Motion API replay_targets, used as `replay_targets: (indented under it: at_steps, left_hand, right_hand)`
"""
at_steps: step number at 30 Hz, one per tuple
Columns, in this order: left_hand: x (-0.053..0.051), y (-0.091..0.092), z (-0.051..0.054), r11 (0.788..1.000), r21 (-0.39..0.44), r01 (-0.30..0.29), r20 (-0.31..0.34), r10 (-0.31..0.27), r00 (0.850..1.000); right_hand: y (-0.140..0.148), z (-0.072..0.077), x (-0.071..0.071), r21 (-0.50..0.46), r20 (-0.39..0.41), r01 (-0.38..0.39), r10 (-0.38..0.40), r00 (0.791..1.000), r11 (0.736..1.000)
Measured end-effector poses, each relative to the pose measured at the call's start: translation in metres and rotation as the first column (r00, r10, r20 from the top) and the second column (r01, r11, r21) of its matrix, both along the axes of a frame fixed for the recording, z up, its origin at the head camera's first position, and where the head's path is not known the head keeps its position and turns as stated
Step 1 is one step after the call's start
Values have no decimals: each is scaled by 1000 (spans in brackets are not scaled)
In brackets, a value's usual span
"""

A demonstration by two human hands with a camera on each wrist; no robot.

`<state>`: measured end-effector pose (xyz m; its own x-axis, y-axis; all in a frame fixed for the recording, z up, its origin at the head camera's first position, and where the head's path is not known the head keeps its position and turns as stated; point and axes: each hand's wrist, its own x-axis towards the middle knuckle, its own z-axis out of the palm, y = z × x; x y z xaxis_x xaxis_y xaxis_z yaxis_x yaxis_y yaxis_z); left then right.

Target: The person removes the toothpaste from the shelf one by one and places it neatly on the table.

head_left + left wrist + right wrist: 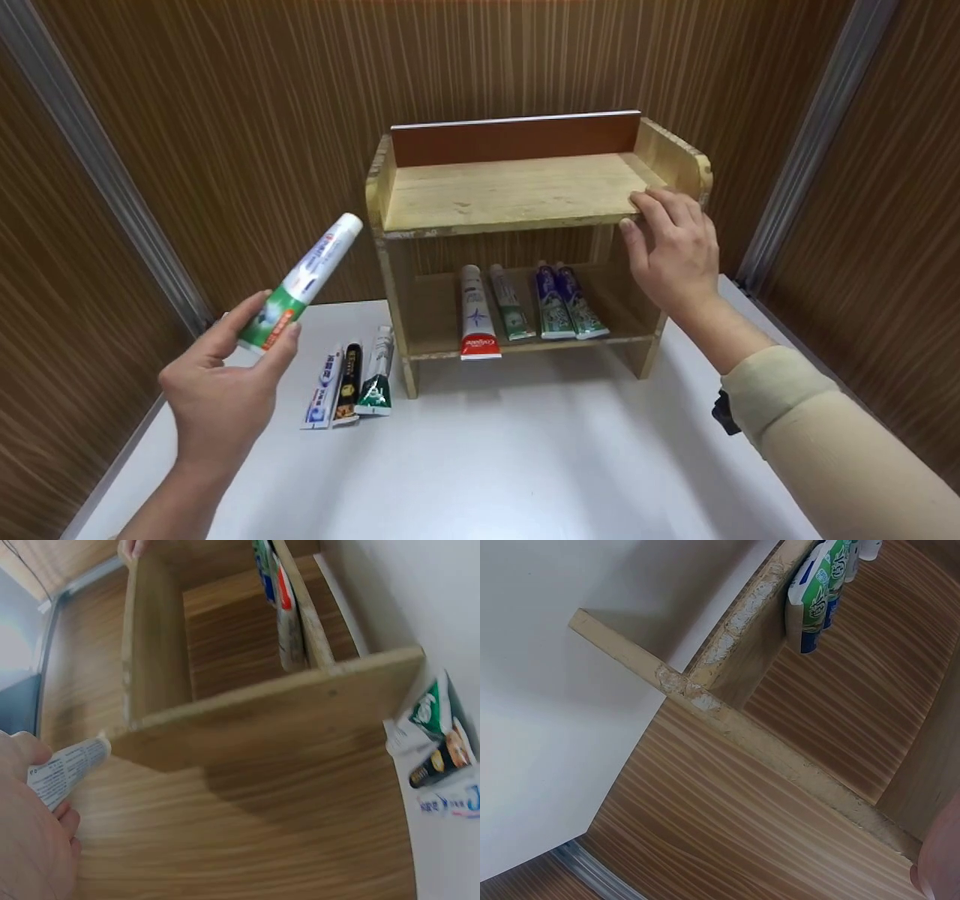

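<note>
My left hand (pixel 225 390) pinches a white and green toothpaste tube (pixel 300 285) by its flat green end, cap pointing up and right. It is held in the air left of a small wooden shelf (pixel 517 217). With thumb below and fingers above, my right hand (pixel 675 247) grips the front edge of the shelf's top board at the right. On the lower board lie a red and white Colgate tube (pixel 477 311), a white and green tube (pixel 512 304) and two purple and green tubes (pixel 553 304), caps to the back. The right wrist view shows only a bit of that hand.
Left of the shelf on the white table (pixel 480 465) lie a white and blue tube (pixel 325 390), a black tube (pixel 349 382) and a white and dark green tube (pixel 377 371). Wood-grain panels (pixel 225 135) stand behind and at both sides.
</note>
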<state>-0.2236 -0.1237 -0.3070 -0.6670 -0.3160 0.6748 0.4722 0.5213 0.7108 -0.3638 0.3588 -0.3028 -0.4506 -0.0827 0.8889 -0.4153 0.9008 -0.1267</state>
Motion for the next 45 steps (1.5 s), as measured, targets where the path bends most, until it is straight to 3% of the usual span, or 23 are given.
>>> replay_targets:
  at_steps: [8,18,27,35,45]
  left_hand:
    - [-10,-25,-17,996,40,-79,81,76,994]
    - [-28,-52,-53,985,26,-171,185,163,969]
    - [-42,-63,-80,982,-1,-189,258,183,949]
    - [-55,-61,-99,981,-25,-193,333,191,923]
    - [-68,-61,-125,977,-99,-191,344,214,914]
  right_hand:
    - [3,1,1,-9,-12,-3,3,1000,1000]
    - [1,2,0,-10,-1,-11,11,1000,1000]
    - [1,3,0,-9,-10,-13,13,1000,1000]
    - [5,5,3,-13,3,-6,6,1000,1000]
    - [4,6,5,-23,-22,-19,18,1000,1000]
